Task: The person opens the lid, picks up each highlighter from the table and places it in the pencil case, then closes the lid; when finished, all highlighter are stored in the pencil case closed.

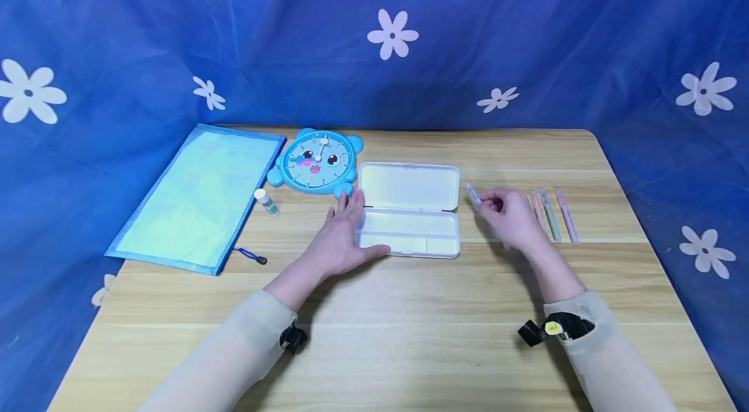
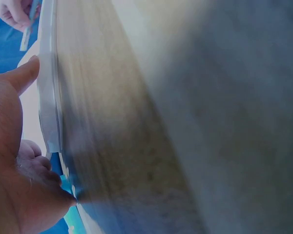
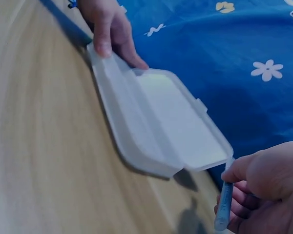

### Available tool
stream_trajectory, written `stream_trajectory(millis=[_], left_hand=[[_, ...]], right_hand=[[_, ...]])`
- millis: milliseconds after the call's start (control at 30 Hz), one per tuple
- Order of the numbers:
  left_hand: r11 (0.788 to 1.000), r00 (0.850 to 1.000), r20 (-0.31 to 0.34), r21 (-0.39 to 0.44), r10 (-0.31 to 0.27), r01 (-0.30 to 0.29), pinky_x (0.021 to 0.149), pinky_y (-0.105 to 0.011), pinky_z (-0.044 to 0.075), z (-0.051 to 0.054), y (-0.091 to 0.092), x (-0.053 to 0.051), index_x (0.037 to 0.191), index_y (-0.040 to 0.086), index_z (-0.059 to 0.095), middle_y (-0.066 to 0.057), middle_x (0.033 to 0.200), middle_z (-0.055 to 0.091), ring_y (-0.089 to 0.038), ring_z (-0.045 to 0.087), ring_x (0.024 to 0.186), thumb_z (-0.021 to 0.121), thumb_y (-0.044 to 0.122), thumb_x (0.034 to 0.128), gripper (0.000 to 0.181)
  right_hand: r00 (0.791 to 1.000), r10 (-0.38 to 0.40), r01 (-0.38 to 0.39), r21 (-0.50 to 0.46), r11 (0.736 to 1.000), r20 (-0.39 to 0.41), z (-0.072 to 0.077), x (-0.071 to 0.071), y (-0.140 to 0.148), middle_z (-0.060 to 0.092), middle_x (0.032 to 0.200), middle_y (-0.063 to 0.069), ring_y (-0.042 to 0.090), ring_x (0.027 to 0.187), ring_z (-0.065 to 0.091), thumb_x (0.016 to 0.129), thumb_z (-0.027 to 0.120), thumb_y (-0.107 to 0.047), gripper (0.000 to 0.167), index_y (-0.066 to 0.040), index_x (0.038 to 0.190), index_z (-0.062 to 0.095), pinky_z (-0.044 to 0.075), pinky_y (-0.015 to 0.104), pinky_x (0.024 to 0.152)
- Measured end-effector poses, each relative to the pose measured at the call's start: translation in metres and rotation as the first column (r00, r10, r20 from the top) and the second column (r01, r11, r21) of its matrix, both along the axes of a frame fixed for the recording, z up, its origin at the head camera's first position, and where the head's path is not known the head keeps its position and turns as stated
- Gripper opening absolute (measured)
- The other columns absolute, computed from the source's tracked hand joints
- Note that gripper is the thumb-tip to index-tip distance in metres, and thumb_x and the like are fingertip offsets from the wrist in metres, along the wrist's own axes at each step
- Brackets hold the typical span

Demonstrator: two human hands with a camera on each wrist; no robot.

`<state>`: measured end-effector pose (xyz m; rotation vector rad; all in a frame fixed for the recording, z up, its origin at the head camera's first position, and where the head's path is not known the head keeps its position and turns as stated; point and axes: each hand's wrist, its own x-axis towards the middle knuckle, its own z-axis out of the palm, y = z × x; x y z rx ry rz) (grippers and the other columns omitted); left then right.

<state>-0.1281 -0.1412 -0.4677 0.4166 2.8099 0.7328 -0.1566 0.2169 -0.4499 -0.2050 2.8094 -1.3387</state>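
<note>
A white pencil case [image 1: 409, 186] lies with its lid folded back, its divided tray nearest the person. At its left end rests my left hand [image 1: 342, 236], fingers spread along the edge and thumb on the near rim. Just right of the case, my right hand [image 1: 512, 217] pinches a light blue pen [image 1: 473, 193] between thumb and fingers. The right wrist view shows that pen [image 3: 224, 204] beside the lid's corner, with the case [image 3: 180, 117] behind it.
Right of my right hand lie a pink pen [image 1: 538, 209], a green pen [image 1: 550, 216] and a purple pen [image 1: 567, 217]. To the left are a blue toy clock [image 1: 316, 171], a small white-capped bottle [image 1: 266, 202] and a blue-edged mesh pouch [image 1: 199, 197]. Blue cloth hangs behind.
</note>
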Motion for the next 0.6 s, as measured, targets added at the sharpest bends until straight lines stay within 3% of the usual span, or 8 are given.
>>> stream_trajectory(millis=[233,600], left_hand=[[1.0,1.0,0.001,-0.009,0.002,-0.002,0.128,-0.055,0.005,0.001,0.0,0.0,0.168,0.004,0.003,-0.012,0.176,0.0,-0.031,-0.008,0.161,0.076,0.07,0.0854,0.129],[1.0,1.0,0.007,-0.021,0.001,-0.001,0.128,-0.055,0.005,0.002,0.001,0.001,0.169,0.005,0.002,-0.013,0.176,0.002,-0.031,-0.008,0.161,0.075,0.071,0.0857,0.129]], right_hand=[[0.993,0.097,-0.099,-0.029,0.995,-0.07,0.018,0.001,-0.007,0.071,0.087,0.01,0.023,0.072,0.061,0.102,0.07,-0.009,0.016,0.003,0.111,0.076,0.05,0.026,0.057],[0.951,0.265,-0.268,0.005,0.963,-0.156,0.036,0.0,-0.036,0.071,0.097,0.005,0.019,0.089,0.067,0.102,0.07,-0.009,0.014,-0.001,0.112,0.075,0.055,0.029,0.075]])
